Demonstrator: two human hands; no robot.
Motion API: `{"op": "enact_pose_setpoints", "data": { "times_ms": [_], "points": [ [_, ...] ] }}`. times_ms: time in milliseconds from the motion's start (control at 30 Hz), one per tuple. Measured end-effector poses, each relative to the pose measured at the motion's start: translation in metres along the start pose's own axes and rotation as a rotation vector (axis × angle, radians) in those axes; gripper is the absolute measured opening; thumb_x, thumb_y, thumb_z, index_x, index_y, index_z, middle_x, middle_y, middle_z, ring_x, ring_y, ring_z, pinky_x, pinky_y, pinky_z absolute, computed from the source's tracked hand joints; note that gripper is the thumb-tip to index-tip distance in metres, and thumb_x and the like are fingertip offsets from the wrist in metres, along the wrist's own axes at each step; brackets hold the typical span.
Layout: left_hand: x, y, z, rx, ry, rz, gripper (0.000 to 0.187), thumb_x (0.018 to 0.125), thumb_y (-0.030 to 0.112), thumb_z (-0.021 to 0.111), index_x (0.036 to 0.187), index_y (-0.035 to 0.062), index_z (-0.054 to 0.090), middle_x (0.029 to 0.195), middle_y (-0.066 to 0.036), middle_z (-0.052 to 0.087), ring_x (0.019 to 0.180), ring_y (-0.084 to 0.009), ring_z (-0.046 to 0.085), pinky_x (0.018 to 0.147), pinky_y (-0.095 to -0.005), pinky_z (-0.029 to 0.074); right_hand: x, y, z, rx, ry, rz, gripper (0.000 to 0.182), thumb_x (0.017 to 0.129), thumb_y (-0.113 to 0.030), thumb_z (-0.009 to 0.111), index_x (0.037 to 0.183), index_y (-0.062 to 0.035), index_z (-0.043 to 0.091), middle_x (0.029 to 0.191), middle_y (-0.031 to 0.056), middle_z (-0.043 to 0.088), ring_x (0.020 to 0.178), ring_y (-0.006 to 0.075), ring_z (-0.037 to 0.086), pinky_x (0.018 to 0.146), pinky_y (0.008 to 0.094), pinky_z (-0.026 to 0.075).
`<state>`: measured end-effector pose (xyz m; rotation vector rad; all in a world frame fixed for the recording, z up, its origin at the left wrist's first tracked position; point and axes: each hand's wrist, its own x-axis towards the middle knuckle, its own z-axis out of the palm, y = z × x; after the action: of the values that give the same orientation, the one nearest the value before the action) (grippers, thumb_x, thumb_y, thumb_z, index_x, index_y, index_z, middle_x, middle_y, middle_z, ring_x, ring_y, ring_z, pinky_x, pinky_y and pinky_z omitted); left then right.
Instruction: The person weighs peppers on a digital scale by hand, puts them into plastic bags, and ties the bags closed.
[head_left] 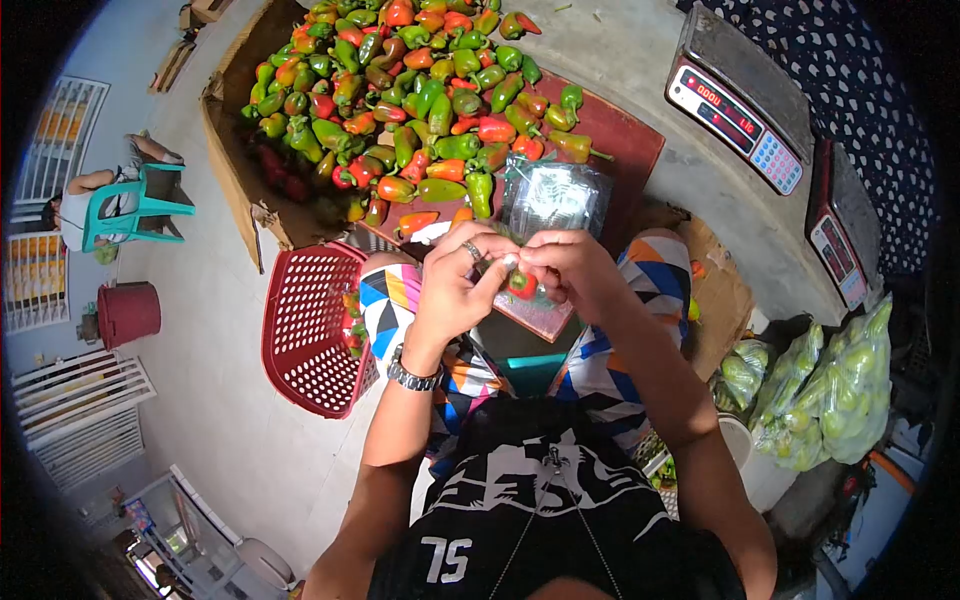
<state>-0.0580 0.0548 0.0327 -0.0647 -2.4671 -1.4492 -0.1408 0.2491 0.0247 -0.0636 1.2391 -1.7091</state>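
Note:
My left hand (462, 278), with a ring and a wristwatch, pinches the top of a small clear plastic bag (530, 268). Across from it, my right hand (572, 270) pinches the other side, the fingertips of both hands nearly meeting. A red pepper (522, 285) shows through the plastic just below the fingers. Beyond my hands lies a stack of shiny clear bags (555, 200) on a dark red board (630, 150). Green, red and mixed-colour peppers (430, 110) are heaped over the board and against a cardboard sheet (228, 150).
A red perforated basket (312, 335) stands by my left knee, with bagged peppers inside. Two digital scales (735, 115) sit on the ledge at right. Large bags of green produce (835, 390) stand at lower right. A person sits on a teal chair (130, 205) at far left.

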Motion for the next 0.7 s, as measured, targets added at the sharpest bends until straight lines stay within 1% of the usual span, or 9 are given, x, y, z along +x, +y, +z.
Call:
{"op": "enact_pose_setpoints", "data": {
  "times_ms": [33, 133, 233, 300, 367, 467, 500, 600, 700],
  "points": [
    [0.001, -0.001, 0.000, 0.034, -0.028, 0.032, 0.012, 0.085, 0.003, 0.074, 0.097, 0.0025, 0.073, 0.094, -0.012, 0.069, 0.089, -0.0292, 0.069, 0.079, -0.0360, 0.053, 0.001, 0.000, -0.001, -0.013, 0.010, 0.026, 0.026, 0.095, -0.025, 0.066, 0.093, 0.0001, 0.070, 0.073, -0.0014, 0.058, 0.055, 0.0058, 0.048, 0.049, 0.0250, 0.037],
    [0.002, -0.002, 0.003, 0.073, -0.038, 0.041, 0.009, 0.089, 0.002, 0.071, 0.097, 0.0004, 0.071, 0.088, -0.009, 0.063, 0.080, -0.0212, 0.063, 0.070, -0.0317, 0.050, 0.001, -0.001, 0.000, -0.105, 0.063, 0.008, 0.022, 0.095, -0.021, 0.069, 0.094, 0.0007, 0.069, 0.073, 0.0001, 0.061, 0.059, 0.0070, 0.055, 0.053, 0.0263, 0.044],
    [0.003, -0.005, 0.017, 0.091, 0.097, -0.146, 0.009, 0.090, 0.004, 0.069, 0.097, -0.0018, 0.069, 0.089, -0.011, 0.063, 0.077, -0.0246, 0.063, 0.071, -0.0344, 0.051, 0.002, 0.025, 0.013, -0.524, 0.402, -0.476, 0.017, 0.091, -0.013, 0.074, 0.100, -0.0003, 0.071, 0.079, 0.0050, 0.066, 0.067, 0.0126, 0.066, 0.061, 0.0301, 0.053],
    [0.004, 0.000, 0.031, 0.064, 0.183, -0.308, 0.009, 0.091, 0.003, 0.067, 0.096, -0.0042, 0.068, 0.089, -0.013, 0.064, 0.076, -0.0241, 0.063, 0.070, -0.0348, 0.051, 0.007, 0.034, 0.022, -0.738, 0.519, -0.665, 0.020, 0.087, -0.009, 0.077, 0.104, -0.0019, 0.072, 0.084, 0.0080, 0.068, 0.073, 0.0167, 0.070, 0.066, 0.0319, 0.056],
    [-0.001, -0.010, 0.047, 0.072, 0.257, -0.230, 0.010, 0.093, 0.005, 0.067, 0.097, -0.0048, 0.068, 0.088, -0.013, 0.063, 0.076, -0.0231, 0.062, 0.070, -0.0339, 0.050, 0.017, 0.050, 0.022, -0.841, 0.592, -0.723, 0.029, 0.084, -0.007, 0.078, 0.112, -0.0055, 0.072, 0.098, 0.0112, 0.069, 0.077, 0.0235, 0.072, 0.068, 0.0336, 0.058],
    [-0.002, -0.014, 0.046, 0.024, 0.235, -0.321, 0.011, 0.094, 0.006, 0.066, 0.098, -0.0043, 0.068, 0.088, -0.011, 0.064, 0.076, -0.0186, 0.061, 0.069, -0.0315, 0.049, 0.020, 0.052, 0.017, -0.811, 0.582, -0.835, 0.034, 0.086, -0.007, 0.077, 0.119, -0.0064, 0.070, 0.107, 0.0122, 0.068, 0.078, 0.0241, 0.071, 0.068, 0.0340, 0.059],
    [-0.002, -0.016, 0.042, 0.000, 0.217, -0.351, 0.010, 0.095, 0.006, 0.066, 0.098, -0.0038, 0.068, 0.088, -0.009, 0.065, 0.076, -0.0165, 0.060, 0.069, -0.0306, 0.048, 0.014, 0.041, 0.020, -0.759, 0.531, -0.733, 0.039, 0.086, -0.006, 0.074, 0.124, -0.0075, 0.068, 0.114, 0.0122, 0.067, 0.090, 0.0258, 0.071, 0.078, 0.0369, 0.059],
    [-0.005, -0.030, 0.029, -0.266, 0.023, -0.406, 0.010, 0.096, 0.005, 0.064, 0.100, -0.0022, 0.069, 0.087, -0.003, 0.065, 0.076, -0.0101, 0.057, 0.068, -0.0269, 0.046, 0.022, 0.022, -0.007, -1.268, 0.289, -1.087, 0.042, 0.083, -0.008, 0.072, 0.125, -0.0059, 0.068, 0.112, 0.0105, 0.067, 0.104, 0.0267, 0.068, 0.091, 0.0392, 0.056],
    [-0.004, -0.031, 0.018, -0.497, -0.094, -0.558, 0.010, 0.098, 0.004, 0.061, 0.104, -0.0008, 0.068, 0.087, 0.004, 0.064, 0.077, -0.0044, 0.055, 0.068, -0.0219, 0.044, 0.015, 0.002, -0.010, -1.422, 0.063, -1.096, 0.041, 0.078, -0.014, 0.071, 0.117, -0.0039, 0.069, 0.110, 0.0090, 0.067, 0.107, 0.0282, 0.064, 0.097, 0.0393, 0.053]
  ]
}}
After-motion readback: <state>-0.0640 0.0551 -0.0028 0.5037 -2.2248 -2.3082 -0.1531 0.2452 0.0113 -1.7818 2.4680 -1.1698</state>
